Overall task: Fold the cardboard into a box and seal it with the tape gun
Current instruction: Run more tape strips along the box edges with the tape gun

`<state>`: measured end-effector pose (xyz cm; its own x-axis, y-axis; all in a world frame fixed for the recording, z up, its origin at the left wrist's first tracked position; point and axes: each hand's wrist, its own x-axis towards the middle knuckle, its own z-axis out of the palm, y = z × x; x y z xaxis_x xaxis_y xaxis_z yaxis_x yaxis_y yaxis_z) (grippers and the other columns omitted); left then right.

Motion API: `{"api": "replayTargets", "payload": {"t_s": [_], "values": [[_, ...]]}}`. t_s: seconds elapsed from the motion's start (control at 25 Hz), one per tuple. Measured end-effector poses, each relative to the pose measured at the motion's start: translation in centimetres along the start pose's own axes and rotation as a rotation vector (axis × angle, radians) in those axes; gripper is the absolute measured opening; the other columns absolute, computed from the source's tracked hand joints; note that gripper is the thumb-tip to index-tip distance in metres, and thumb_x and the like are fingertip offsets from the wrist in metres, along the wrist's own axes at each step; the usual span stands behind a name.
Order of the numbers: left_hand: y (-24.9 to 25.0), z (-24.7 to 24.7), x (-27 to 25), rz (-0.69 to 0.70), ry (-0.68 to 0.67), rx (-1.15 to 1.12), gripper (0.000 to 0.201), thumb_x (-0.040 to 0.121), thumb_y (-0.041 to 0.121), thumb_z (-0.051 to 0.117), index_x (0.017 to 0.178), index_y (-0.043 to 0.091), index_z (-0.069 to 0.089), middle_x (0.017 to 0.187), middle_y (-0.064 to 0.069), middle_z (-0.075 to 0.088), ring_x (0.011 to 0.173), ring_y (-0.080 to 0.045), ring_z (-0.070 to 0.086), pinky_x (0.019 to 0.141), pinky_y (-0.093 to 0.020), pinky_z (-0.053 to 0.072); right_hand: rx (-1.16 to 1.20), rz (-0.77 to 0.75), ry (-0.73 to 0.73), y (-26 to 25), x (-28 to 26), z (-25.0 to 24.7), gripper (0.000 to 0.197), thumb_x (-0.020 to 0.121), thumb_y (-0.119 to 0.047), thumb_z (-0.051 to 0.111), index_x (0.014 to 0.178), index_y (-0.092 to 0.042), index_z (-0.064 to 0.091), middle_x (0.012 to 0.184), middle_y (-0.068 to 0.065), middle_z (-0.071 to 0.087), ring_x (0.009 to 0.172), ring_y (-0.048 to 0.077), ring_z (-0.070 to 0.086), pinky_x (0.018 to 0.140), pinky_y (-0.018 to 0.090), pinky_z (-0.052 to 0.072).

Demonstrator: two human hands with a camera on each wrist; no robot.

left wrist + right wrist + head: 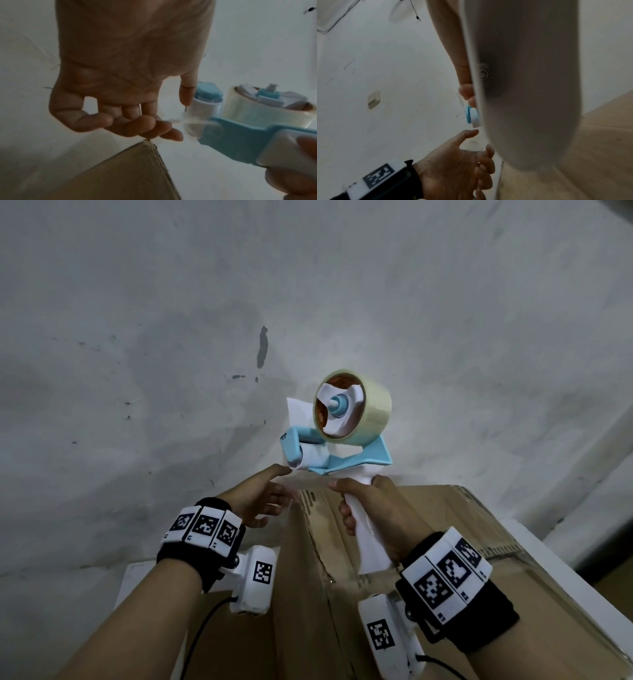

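Note:
My right hand (pixel 346 502) grips the white handle of the blue and white tape gun (pixel 346 462), which points up over the far corner of the brown cardboard box (pixel 445 525). A roll of clear tape (pixel 368 412) sits on the gun. My left hand (pixel 274 495) is just left of the gun's white roller, thumb stretched toward it. In the left wrist view the loose clear tape end (pixel 178 120) reaches from the roller to my loosely curled fingertips (pixel 169 129), with the thumb apart. In the right wrist view the handle (pixel 522 81) fills the frame.
A stained white wall (pixel 205 337) stands right behind the box. The box rests on a white surface whose edge (pixel 534 546) shows at the right. Clear tape runs over the box's right top edge (pixel 496 553). A wall switch (pixel 374 100) is off to the left.

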<state>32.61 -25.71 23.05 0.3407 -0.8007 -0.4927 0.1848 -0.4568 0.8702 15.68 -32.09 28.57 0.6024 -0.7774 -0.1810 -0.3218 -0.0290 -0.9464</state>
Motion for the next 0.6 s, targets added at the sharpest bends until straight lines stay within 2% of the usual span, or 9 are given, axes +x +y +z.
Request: {"api": "replayTargets", "payload": {"t_s": [0.08,0.2,0.36,0.52,0.6], "values": [[-0.1,0.1,0.4,0.023,0.013,0.028,0.039,0.087,0.052,0.041,0.072,0.022,0.060,0.063,0.005,0.046,0.060,-0.010,0.035,0.061,-0.026,0.025,0.022,-0.004,-0.005,0.3,0.4,0.0,0.022,0.086,-0.019,0.064,0.068,-0.009,0.056,0.044,0.003,0.050,0.035,0.011,0.046,0.038,0.018,0.040],[0.0,0.5,0.9,0.098,0.074,0.056,0.025,0.088,0.046,0.048,0.079,0.025,0.057,0.069,0.005,0.048,0.063,-0.010,0.040,0.062,-0.025,0.029,0.036,-0.008,-0.027,0.4,0.7,0.1,0.022,0.086,-0.018,0.064,0.068,-0.008,0.056,0.043,0.002,0.049,0.034,0.010,0.045,0.038,0.019,0.040],[0.1,1.0,1.4,0.094,0.091,0.057,0.026,0.089,0.045,0.048,0.078,0.022,0.054,0.070,0.005,0.050,0.063,-0.009,0.042,0.064,-0.025,0.030,0.039,-0.022,-0.047,0.7,0.9,0.1,0.013,0.086,-0.019,0.063,0.077,-0.010,0.060,0.046,0.001,0.051,0.038,0.011,0.047,0.043,0.022,0.042],[0.1,1.6,1.6,0.149,0.244,-0.009,0.014,0.089,0.027,0.054,0.076,0.021,0.054,0.071,0.003,0.049,0.063,-0.010,0.041,0.060,-0.023,0.026,-0.013,-0.013,-0.067,0.8,0.7,0.5,0.013,0.087,-0.019,0.061,0.076,-0.013,0.058,0.052,0.002,0.051,0.044,0.013,0.047,0.046,0.023,0.043],[0.2,1.9,1.7,0.167,0.287,0.038,0.007,0.091,0.016,0.050,0.091,0.018,0.056,0.071,0.002,0.048,0.063,-0.011,0.040,0.057,-0.022,0.025,-0.029,0.009,-0.078,0.8,0.7,0.9,0.016,0.088,-0.016,0.059,0.074,-0.014,0.056,0.054,0.004,0.050,0.046,0.014,0.046,0.048,0.024,0.042]]}}
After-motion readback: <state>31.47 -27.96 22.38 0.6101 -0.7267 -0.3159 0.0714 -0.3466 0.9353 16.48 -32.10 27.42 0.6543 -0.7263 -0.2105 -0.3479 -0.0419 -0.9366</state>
